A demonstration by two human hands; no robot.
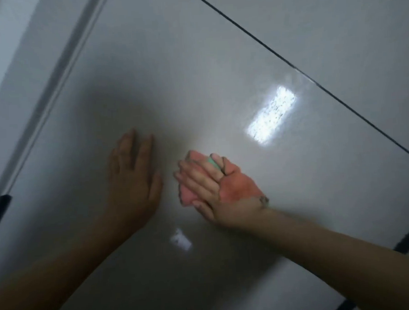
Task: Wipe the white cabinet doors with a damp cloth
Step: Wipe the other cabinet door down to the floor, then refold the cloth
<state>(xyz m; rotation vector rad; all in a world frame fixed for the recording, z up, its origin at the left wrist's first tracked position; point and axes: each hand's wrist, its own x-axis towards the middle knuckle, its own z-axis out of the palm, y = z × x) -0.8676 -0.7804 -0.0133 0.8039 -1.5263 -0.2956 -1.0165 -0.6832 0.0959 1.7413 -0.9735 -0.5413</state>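
A glossy white cabinet door (194,72) fills most of the view, tilted. My left hand (133,180) lies flat on it with straight fingers, left of centre. Just to its right, my right hand (212,190) presses a pink cloth (238,186) with a small green patch against the door, fingers stretched over it. The cloth sticks out on both sides of the hand. A bright window reflection sits on the door above and right of the cloth.
A dark seam (288,65) divides this door from the neighbouring door (333,17) at upper right. A pale frame strip (59,65) runs along the door's left edge, with a dark handle or hinge piece (0,208) at far left. Dark gaps show at lower right.
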